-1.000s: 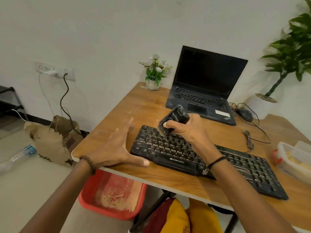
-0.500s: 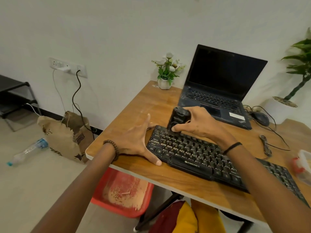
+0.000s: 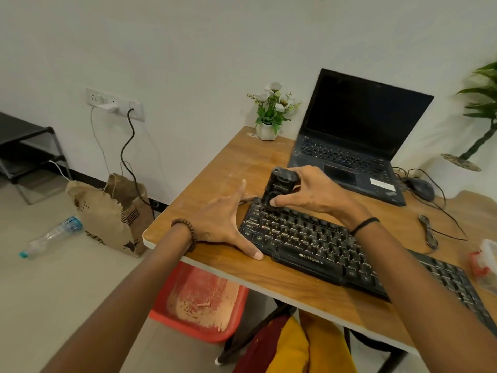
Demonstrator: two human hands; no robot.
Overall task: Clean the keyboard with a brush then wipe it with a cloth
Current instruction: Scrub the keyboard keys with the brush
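Two hands work at the left end of the keyboard, which I take as my landmark; it lies slantwise on the wooden bench, its left end near the bench's left edge.

Far to the keyboard's left, on the floor, I see a plastic bottle lying on its side and a torn brown paper bag standing against the wall, with a wall socket above it. Below the keyboard's left end, under the bench, sits a red tub.

My left hand is open, fingers spread flat on the bench, the thumb tip touching the keyboard's front-left corner. A bead bracelet circles that wrist.

My right hand is closed around a black brush, held upright with its lower end pressed on the keys at the keyboard's back-left corner. I cannot make out the bristles.

Behind the keyboard stand a small white pot of flowers and an open laptop with a dark screen. To the keyboard's right rear lie a mouse and loose cables. A clear container sits at the right edge, just beyond the keyboard.
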